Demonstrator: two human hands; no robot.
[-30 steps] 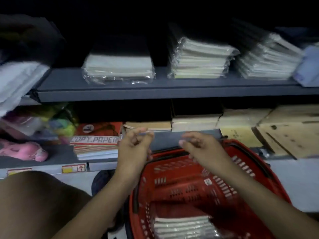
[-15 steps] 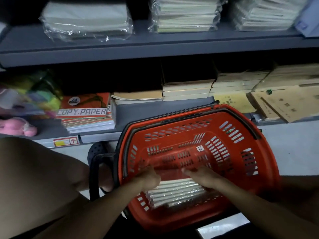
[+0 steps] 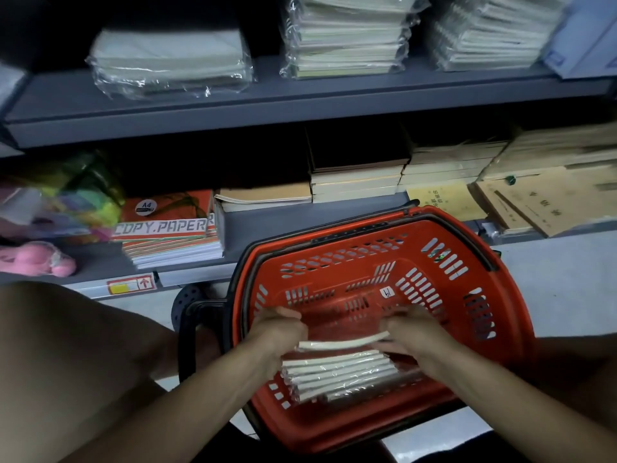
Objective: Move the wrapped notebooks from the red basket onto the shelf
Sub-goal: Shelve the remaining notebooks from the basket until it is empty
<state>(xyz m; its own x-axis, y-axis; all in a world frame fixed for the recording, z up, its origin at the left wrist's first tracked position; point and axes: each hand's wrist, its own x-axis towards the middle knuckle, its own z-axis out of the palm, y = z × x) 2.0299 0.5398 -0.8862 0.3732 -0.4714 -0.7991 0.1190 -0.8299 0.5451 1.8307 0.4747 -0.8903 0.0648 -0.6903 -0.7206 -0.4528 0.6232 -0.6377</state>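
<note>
Hands, both, had come down from the air in front of the shelf into the red slotted plastic basket (image 3: 440,262) within the last second, and half a second back they lay flat on the stack there. Left hand (image 3: 278,332) gripped the left end, and right hand (image 3: 412,332) the right end, of one thin pale notebook in clear film (image 3: 344,344), its middle bowed upward between them.

Change noted: that single notebook had parted from the rest and stood raised just above them, judged the start of a lift, with carry and placement not yet done.

Remaining stack of film-wrapped pale notebooks (image 3: 337,375) lay on the basket floor, at the basket's near end, directly under the raised one and between the two wrists.

Grey metal upper shelf (image 3: 300,105) ran above and beyond the basket, well apart from the hands. It carried three clear-wrapped bundles of notebooks (image 3: 347,38); bare board showed between the left bundle and the middle one, judged a likely place for the next notebook.
</note>
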